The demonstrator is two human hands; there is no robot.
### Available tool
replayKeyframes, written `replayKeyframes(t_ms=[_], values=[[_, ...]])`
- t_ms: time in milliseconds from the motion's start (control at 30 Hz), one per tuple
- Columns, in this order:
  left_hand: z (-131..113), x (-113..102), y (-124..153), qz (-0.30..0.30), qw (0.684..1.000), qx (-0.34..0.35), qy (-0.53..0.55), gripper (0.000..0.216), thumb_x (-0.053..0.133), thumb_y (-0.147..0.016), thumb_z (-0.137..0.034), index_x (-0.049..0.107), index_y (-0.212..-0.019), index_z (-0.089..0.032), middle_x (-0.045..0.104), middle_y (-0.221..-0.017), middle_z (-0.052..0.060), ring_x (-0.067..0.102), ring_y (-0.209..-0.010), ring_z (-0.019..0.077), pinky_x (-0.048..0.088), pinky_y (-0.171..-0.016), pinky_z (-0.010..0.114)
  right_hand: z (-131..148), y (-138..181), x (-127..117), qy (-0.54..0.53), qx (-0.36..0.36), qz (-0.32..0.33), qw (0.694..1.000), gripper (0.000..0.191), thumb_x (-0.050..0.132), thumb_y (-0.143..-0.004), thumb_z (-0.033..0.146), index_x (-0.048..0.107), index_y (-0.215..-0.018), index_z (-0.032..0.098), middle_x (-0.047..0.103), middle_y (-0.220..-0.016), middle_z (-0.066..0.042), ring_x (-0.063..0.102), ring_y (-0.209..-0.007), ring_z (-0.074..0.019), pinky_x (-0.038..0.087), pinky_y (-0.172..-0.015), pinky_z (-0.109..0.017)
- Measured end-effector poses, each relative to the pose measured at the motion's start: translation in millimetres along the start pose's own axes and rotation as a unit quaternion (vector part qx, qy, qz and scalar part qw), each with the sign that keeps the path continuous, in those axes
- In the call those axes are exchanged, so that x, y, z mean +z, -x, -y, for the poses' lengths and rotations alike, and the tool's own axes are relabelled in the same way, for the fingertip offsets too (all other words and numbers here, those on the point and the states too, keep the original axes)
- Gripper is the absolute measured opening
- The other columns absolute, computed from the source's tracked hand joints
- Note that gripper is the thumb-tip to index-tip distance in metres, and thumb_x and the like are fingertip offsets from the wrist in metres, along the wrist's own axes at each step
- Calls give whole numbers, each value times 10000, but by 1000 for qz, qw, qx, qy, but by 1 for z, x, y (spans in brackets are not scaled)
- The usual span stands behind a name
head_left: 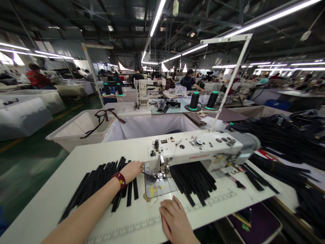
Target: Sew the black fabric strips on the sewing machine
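Note:
A white sewing machine [195,152] stands on a pale worktable [83,156]. My left hand [132,170], with a red bead bracelet on the wrist, reaches to the left of the needle; its fingers are curled on a thin black strip [148,174] that runs under the presser foot [161,173]. A fan of black strips [99,184] lies under my left forearm. My right hand [174,218] rests flat near the table's front edge, fingers together, in front of the metal needle plate [158,186]. More black strips [193,178] are stacked under the machine arm.
White fabric bins [76,130] stand behind the table. Heaps of black strips [284,135] cover the right side. Black thread cones [194,100] sit on a stand beyond. Other workers sit at distant machines. A green floor aisle runs along the left.

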State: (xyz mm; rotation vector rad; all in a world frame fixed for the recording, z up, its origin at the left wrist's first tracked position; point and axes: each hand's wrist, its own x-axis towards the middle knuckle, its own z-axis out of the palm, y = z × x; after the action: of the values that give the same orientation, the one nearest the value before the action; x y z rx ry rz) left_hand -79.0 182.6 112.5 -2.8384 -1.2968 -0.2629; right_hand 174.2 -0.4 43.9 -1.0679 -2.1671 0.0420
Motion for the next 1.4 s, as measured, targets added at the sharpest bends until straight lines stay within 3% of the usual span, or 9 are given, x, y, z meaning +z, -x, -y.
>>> replayKeyframes(t_ms=[133,233,433,500,600,700,800,1200,1400], values=[[-6,-33,43,12,1000,-26,3,205,492,-859,-33,609,-789,-186,640,-841,62,622,-816,227,478,-794,359,3,2,-7,-14,1,11,1000,366,481,-865,47,595,-1180,194,684,-1111,-76,635,-1069,-219,409,-1103,-491],[-39,-37,74,-16,986,-121,118,116,471,-896,-148,578,-907,-193,623,-853,38,618,-803,216,478,-753,336,6,5,-2,3,-55,-4,998,492,468,-834,15,548,-1297,162,662,-1217,-119,624,-1127,-223,461,-1063,-445],[-136,32,98,9,749,-287,597,304,584,-825,-503,514,-863,-209,547,-680,-37,562,-593,161,440,-550,267,16,7,10,8,-127,-36,991,406,514,-916,102,540,-1316,167,653,-1268,-151,644,-1101,-234,548,-944,-377],[-151,53,95,-2,718,-296,630,397,579,-826,-591,525,-901,-205,572,-679,-25,578,-576,167,469,-551,282,12,8,4,-12,-120,-34,992,347,456,-952,96,562,-1277,152,696,-1177,-136,658,-1074,-211,537,-970,-365],[-151,63,88,-18,781,-284,556,419,478,-912,-587,567,-1012,-189,651,-736,34,622,-565,197,524,-542,330,-3,10,-11,-18,-108,-19,994,333,392,-976,84,584,-1243,130,714,-1112,-126,667,-1064,-192,503,-1027,-365],[-132,57,79,-91,912,-191,351,316,447,-976,-375,608,-1178,-194,711,-1088,127,694,-940,266,572,-846,442,-21,12,-16,2,-110,-7,994,327,403,-978,97,598,-1239,134,717,-1117,-113,670,-1056,-181,483,-1054,-367],[-113,53,70,-91,983,-79,141,356,522,-942,-249,612,-1286,-231,611,-1382,106,566,-1253,292,452,-1075,509,-30,12,-7,25,-106,-4,994,294,485,-959,124,622,-1213,178,726,-1111,-73,665,-1059,-175,454,-1084,-382],[-108,59,68,-32,999,-9,26,412,558,-943,-257,575,-1354,-235,595,-1418,74,499,-1332,298,354,-1135,578,-24,0,-6,-6,-90,7,996,351,460,-919,112,611,-1227,187,741,-1132,-30,667,-1066,-177,153,-1240,-426],[-107,61,67,-31,999,-29,32,423,565,-952,-295,565,-1365,-206,570,-1444,89,501,-1328,300,367,-1132,567,-25,0,-3,13,-21,47,999,521,506,-779,31,591,-1259,212,710,-1216,-33,638,-1131,-213,150,-1233,-465]])
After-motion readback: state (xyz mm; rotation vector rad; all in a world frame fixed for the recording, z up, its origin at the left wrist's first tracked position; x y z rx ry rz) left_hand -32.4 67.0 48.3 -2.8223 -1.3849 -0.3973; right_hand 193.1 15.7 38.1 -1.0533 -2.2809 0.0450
